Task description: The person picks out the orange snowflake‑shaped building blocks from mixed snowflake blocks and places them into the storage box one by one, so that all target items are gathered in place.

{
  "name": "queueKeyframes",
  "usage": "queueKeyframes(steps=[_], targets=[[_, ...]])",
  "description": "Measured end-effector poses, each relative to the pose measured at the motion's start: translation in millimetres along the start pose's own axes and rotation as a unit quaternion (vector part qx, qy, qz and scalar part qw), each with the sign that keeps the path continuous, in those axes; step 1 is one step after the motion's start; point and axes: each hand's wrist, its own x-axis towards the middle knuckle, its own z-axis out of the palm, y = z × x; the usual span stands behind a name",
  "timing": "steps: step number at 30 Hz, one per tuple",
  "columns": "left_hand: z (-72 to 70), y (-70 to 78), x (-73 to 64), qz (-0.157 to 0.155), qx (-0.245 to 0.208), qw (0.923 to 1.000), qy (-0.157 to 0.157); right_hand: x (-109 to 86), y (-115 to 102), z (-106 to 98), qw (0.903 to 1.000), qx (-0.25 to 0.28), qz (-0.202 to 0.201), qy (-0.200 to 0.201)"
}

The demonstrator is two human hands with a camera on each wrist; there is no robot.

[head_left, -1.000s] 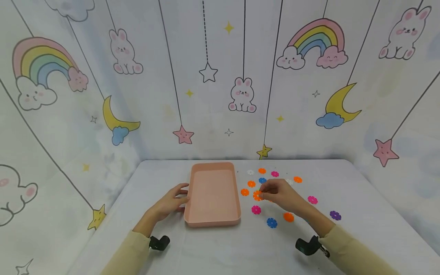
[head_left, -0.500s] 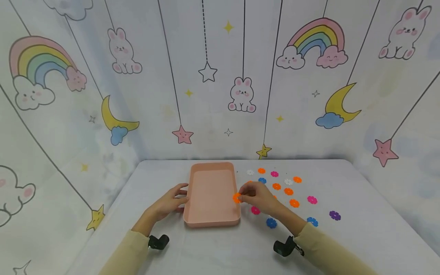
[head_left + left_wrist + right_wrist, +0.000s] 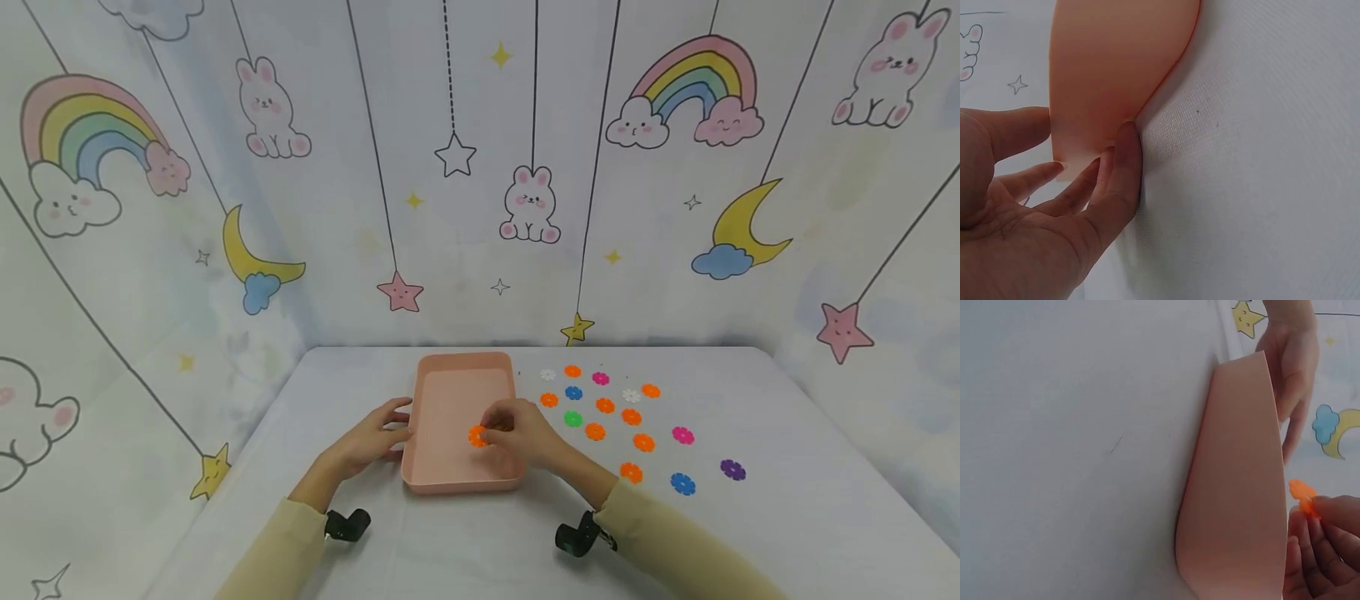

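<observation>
A pink tray [image 3: 457,392] lies on the table in the head view. My left hand [image 3: 367,442] rests at its left side, fingertips touching the outer wall and thumb at the rim, as the left wrist view also shows. Over the tray's inside, my right hand [image 3: 521,433] pinches an orange flower-shaped disc [image 3: 477,436] between thumb and index finger. In the right wrist view the disc [image 3: 1302,494] is just beyond the tray's near wall [image 3: 1235,487]. The part of the tray under the right hand is hidden.
Several flower-shaped discs lie scattered right of the tray, among them a green disc [image 3: 573,419], a purple disc [image 3: 732,470], a blue disc [image 3: 683,484] and a white disc [image 3: 631,396]. A patterned curtain [image 3: 480,208] stands behind the white table [image 3: 810,533].
My right hand has picked the orange disc up from the scattered discs and carried it left, past the tray's right rim and over its inside. The left hand has stayed at the tray.
</observation>
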Motion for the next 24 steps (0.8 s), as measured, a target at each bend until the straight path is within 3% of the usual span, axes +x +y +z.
queueKeyframes(steps=[5, 13, 24], targets=[[0.4, 2.2, -0.1, -0.007, 0.002, 0.9999, 0.012, 11.1, -6, 19, 0.9998, -0.002, 0.018, -0.006], [2.1, 2.9, -1.6, -0.009, 0.001, 1.0, 0.004, 27.6, -6, 47, 0.9989, -0.016, 0.042, -0.014], [0.5, 0.4, 0.4, -0.011, 0.0, 0.9998, 0.016, 33.0, -16, 64, 0.9946, -0.066, 0.053, -0.061]])
